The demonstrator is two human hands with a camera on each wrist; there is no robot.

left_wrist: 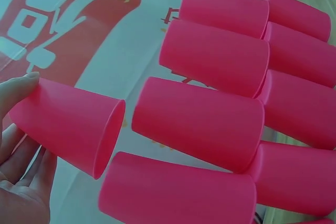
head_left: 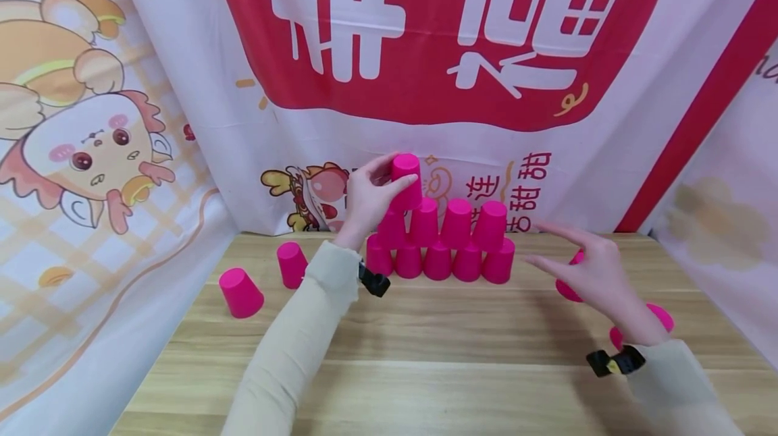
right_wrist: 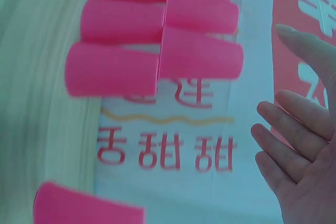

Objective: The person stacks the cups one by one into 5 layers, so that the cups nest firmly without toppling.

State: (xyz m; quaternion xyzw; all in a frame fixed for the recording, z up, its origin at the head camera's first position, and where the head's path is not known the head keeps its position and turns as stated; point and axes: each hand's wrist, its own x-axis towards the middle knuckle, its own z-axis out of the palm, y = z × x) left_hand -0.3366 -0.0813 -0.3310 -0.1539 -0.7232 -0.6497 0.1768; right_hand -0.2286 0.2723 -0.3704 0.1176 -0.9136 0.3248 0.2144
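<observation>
Pink cups stand upside down in two stacked rows, several in the lower row [head_left: 437, 262] and several in the upper row [head_left: 457, 223]. My left hand [head_left: 367, 201] pinches another pink cup [head_left: 406, 176] between thumb and fingers, over the left end of the upper row. In the left wrist view, the rim of this held cup [left_wrist: 68, 124] appears apart from the upper-row cups [left_wrist: 199, 121]. My right hand [head_left: 592, 270] hovers to the right of the stack, fingers spread and nothing in it. The right wrist view shows the right hand's [right_wrist: 307, 153] fingers apart from the stacked cups [right_wrist: 202, 53].
Two loose pink cups, one nearer [head_left: 240, 293] and one farther [head_left: 292, 264], stand left of the stack on the wooden table [head_left: 425, 389]. Two more, a farther cup [head_left: 568, 284] and a nearer cup [head_left: 661, 316], are partly hidden behind my right hand and wrist. A printed cloth [head_left: 200, 85] hangs behind.
</observation>
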